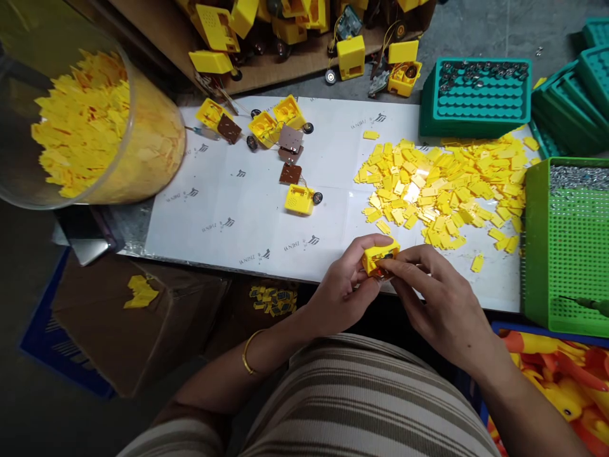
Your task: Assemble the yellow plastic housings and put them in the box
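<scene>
My left hand (347,282) grips a small yellow plastic box (374,252) by its sides, just over the front edge of the table. The box's open side faces me, with dark and reddish parts inside. My right hand (435,292) is closed, its fingertips pressed into that opening; what they pinch is hidden. Beyond my hands lies a spread pile of small flat yellow plastic covers (438,190). Another yellow box (299,200), wired to a brown circuit board (290,173) and a round speaker (318,198), rests to the left, with several similar ones behind it.
A clear tub (157,146) of yellow pieces stands at left. Teal trays (476,127) hold round metal parts at back right. A green basket (537,254) contains screws and a screwdriver (585,303). A carton (266,76) of yellow boxes borders the back; a phone (88,231) lies at left.
</scene>
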The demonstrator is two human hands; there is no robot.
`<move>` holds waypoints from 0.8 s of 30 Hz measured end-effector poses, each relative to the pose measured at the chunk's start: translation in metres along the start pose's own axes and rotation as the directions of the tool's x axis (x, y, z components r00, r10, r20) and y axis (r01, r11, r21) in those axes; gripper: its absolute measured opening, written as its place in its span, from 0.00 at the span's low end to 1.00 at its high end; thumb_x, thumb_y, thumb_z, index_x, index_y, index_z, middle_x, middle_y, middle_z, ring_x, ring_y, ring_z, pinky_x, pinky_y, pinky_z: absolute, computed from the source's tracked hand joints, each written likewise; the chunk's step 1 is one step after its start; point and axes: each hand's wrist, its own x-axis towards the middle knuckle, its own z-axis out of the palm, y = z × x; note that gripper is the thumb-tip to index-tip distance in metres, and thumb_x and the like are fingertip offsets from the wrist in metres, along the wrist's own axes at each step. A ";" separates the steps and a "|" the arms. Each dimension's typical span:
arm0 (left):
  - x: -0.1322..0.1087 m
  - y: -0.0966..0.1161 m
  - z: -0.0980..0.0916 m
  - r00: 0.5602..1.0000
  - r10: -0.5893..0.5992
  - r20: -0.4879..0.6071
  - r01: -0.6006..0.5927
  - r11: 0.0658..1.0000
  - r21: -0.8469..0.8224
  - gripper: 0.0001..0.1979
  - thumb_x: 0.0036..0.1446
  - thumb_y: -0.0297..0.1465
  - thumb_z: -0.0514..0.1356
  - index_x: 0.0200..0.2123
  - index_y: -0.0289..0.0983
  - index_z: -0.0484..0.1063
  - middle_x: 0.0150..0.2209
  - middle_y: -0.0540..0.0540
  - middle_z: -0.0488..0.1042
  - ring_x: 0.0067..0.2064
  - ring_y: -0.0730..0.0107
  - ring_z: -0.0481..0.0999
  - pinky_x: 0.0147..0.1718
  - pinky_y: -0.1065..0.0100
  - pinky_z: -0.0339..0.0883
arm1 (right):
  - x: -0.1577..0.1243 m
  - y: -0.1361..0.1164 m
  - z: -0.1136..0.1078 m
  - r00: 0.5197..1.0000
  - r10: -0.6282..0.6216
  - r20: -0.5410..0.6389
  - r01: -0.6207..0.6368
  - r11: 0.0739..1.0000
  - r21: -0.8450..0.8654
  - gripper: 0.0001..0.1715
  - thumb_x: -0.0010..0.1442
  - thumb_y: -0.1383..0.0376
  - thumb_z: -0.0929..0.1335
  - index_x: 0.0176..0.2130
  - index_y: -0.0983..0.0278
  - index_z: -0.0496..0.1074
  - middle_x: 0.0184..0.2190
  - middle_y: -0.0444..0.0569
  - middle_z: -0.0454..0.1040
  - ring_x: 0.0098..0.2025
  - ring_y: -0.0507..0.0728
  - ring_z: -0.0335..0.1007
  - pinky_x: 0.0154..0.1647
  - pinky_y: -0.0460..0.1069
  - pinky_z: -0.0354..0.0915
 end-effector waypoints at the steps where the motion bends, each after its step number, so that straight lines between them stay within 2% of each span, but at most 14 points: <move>1: 0.000 0.000 0.000 1.000 -0.012 -0.003 0.012 1.000 -0.004 0.19 0.57 0.25 0.55 0.53 0.40 0.61 0.40 0.48 0.70 0.34 0.75 0.69 0.34 0.71 0.64 | 0.001 -0.001 0.000 1.000 0.006 0.014 -0.005 1.000 -0.021 0.17 0.63 0.71 0.62 0.52 0.62 0.68 0.41 0.52 0.68 0.40 0.56 0.68 0.36 0.50 0.69; 5: 0.000 -0.002 -0.002 0.997 -0.068 0.019 0.069 0.997 -0.039 0.21 0.58 0.26 0.56 0.55 0.40 0.61 0.40 0.47 0.70 0.37 0.72 0.71 0.38 0.69 0.65 | 0.004 -0.005 -0.003 0.996 0.024 0.084 -0.013 0.993 -0.118 0.15 0.63 0.70 0.61 0.47 0.62 0.70 0.38 0.53 0.67 0.37 0.57 0.66 0.31 0.50 0.67; 9: 0.001 -0.006 -0.005 0.996 -0.066 0.058 0.072 0.991 -0.110 0.23 0.59 0.28 0.57 0.57 0.40 0.59 0.45 0.45 0.70 0.43 0.68 0.72 0.47 0.66 0.65 | 0.006 -0.003 -0.006 0.989 0.022 0.146 -0.016 0.999 -0.042 0.14 0.63 0.72 0.60 0.46 0.63 0.68 0.39 0.53 0.68 0.38 0.57 0.67 0.36 0.51 0.68; 12: 0.002 -0.008 -0.006 0.995 -0.078 0.060 0.086 0.987 -0.136 0.23 0.59 0.30 0.57 0.58 0.40 0.59 0.48 0.44 0.70 0.47 0.66 0.72 0.50 0.63 0.64 | 0.007 0.002 -0.005 0.999 0.037 0.030 -0.039 0.997 0.067 0.13 0.64 0.70 0.62 0.48 0.61 0.65 0.39 0.50 0.70 0.38 0.54 0.69 0.38 0.49 0.68; 14: 0.003 -0.007 -0.006 0.995 -0.087 0.056 0.095 0.983 -0.158 0.23 0.59 0.30 0.58 0.57 0.40 0.60 0.49 0.44 0.70 0.48 0.65 0.72 0.51 0.63 0.64 | 0.008 0.005 -0.004 0.998 0.044 -0.035 -0.040 0.992 0.123 0.09 0.64 0.69 0.63 0.45 0.61 0.66 0.37 0.47 0.72 0.37 0.52 0.70 0.38 0.47 0.67; 18: 0.005 -0.007 -0.005 0.994 -0.094 0.058 0.105 0.970 -0.218 0.22 0.58 0.30 0.59 0.56 0.40 0.61 0.48 0.44 0.71 0.48 0.67 0.72 0.52 0.64 0.64 | 0.010 0.008 -0.005 0.998 0.046 -0.047 -0.037 0.982 0.187 0.08 0.64 0.69 0.63 0.42 0.61 0.70 0.36 0.47 0.73 0.37 0.52 0.71 0.38 0.46 0.67; 24: 0.007 -0.008 -0.003 0.994 -0.094 0.055 0.103 0.975 -0.197 0.22 0.59 0.32 0.59 0.56 0.40 0.63 0.45 0.46 0.72 0.48 0.66 0.73 0.52 0.61 0.66 | 0.013 0.011 -0.010 0.992 0.113 -0.063 -0.095 0.967 0.238 0.07 0.63 0.67 0.65 0.40 0.61 0.72 0.35 0.46 0.77 0.36 0.53 0.73 0.37 0.47 0.68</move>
